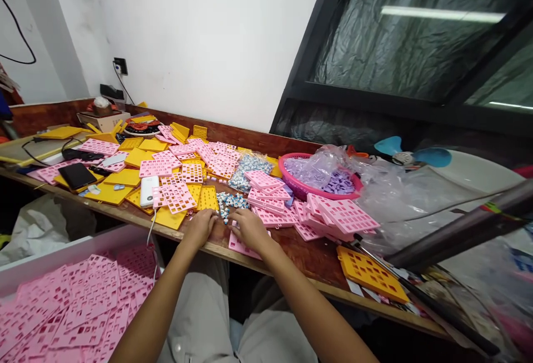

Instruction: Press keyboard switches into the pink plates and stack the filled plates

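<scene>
My left hand point(200, 227) rests knuckles-up at the near edge of the wooden table point(308, 257), its fingers curled under and hidden. My right hand point(249, 228) lies beside it on a pink grid plate point(239, 246), its fingers curled down towards a small heap of blue and white pieces point(230, 203). Stacks of pink grid plates point(266, 193) stand just beyond my right hand. Yellow grid plates point(207, 197) lie ahead of my left hand.
A pink basket point(300, 185) with purple pieces in clear plastic stands at the right. A white power bank point(149, 191) and a black phone point(77, 175) lie at the left. A box full of pink plates point(75, 307) stands below. An orange plate point(370, 274) lies at the table's edge.
</scene>
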Motion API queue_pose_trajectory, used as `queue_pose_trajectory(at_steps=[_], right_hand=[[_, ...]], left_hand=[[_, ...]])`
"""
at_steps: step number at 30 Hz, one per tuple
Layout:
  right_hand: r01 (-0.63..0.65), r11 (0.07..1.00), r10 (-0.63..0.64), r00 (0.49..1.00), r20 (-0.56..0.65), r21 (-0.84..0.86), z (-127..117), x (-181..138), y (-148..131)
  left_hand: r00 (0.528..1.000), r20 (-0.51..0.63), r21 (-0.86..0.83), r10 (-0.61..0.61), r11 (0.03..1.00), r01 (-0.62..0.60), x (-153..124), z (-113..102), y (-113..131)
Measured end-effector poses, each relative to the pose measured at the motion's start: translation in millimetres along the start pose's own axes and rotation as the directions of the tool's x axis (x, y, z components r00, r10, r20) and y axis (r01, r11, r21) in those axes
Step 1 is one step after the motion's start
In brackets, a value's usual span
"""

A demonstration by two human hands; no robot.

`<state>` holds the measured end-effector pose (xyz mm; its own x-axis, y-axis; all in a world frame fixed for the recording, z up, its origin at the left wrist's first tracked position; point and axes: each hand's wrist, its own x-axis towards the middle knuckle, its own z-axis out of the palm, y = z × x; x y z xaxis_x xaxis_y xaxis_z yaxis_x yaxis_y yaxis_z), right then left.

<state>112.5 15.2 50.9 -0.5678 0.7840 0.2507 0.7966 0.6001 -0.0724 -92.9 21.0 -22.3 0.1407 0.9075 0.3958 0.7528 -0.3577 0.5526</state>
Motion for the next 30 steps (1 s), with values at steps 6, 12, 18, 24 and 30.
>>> queue_pose_trajectory(at_steps=[6,12,18,24,30], right_hand=[[-0.059,0.998,0.055,0.979,0.197,0.018,20,43,3],[-0.007,0.908,0.027,0.999,-0.043,0.419,21,10,23],[-0.072,0.770,0.231,0.957,-0.173,0.634,14,-69,44],[-0.066,0.808,0.253,0.937,-0.243,0.586,24,-97,62],[-0.054,0.862,0.227,0.930,-0.289,0.503,32,-97,61]], left_hand=[[1.000,0.017,-0.033,-0.014,0.999,0.014,0,-6,3],[1.000,0.011,-0.068,-0.005,0.998,0.006,-1,-8,2],[0.989,0.028,-0.222,0.148,0.965,-0.138,-7,-7,25],[0.951,0.081,-0.168,0.299,0.944,-0.283,-27,11,72],[0.955,0.130,-0.094,0.265,0.962,-0.255,-28,15,71]])
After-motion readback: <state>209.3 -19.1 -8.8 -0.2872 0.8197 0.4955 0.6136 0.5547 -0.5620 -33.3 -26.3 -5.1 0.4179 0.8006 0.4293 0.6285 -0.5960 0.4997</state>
